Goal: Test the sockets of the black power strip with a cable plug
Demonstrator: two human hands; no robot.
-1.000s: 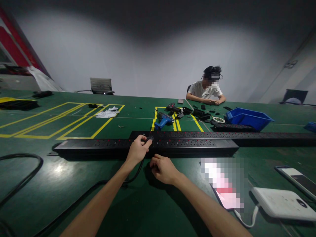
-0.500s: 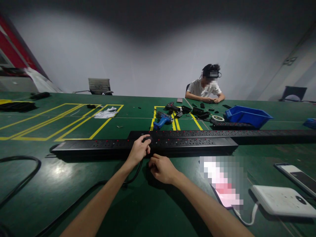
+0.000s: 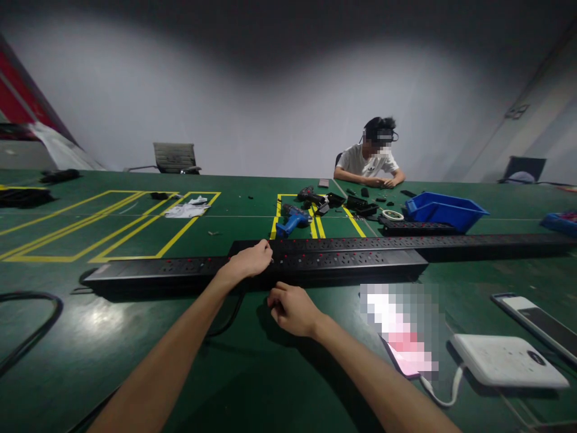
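Observation:
Across the green table lies a long black power strip (image 3: 351,260) with rows of sockets and red lights. My left hand (image 3: 252,258) is closed over its top, near the middle. It grips a black plug, now mostly hidden under the fingers, whose black cord (image 3: 234,316) hangs down at the strip's near side. My right hand (image 3: 293,307) rests on the table just in front of the strip, fingers curled in, with nothing seen in them. Behind, a second, longer black power strip (image 3: 473,243) runs to the right.
Beyond the strips lie a blue cordless drill (image 3: 293,221), several black parts and a blue bin (image 3: 444,210). A white power bank (image 3: 509,361) is cabled to a phone (image 3: 408,361) at right. Another phone (image 3: 536,325) lies farther right. A person (image 3: 369,159) sits opposite.
My left hand has turned over and lowered onto the strip, so the plug is now covered. The cord has shifted left. My right hand has stayed put on the table.

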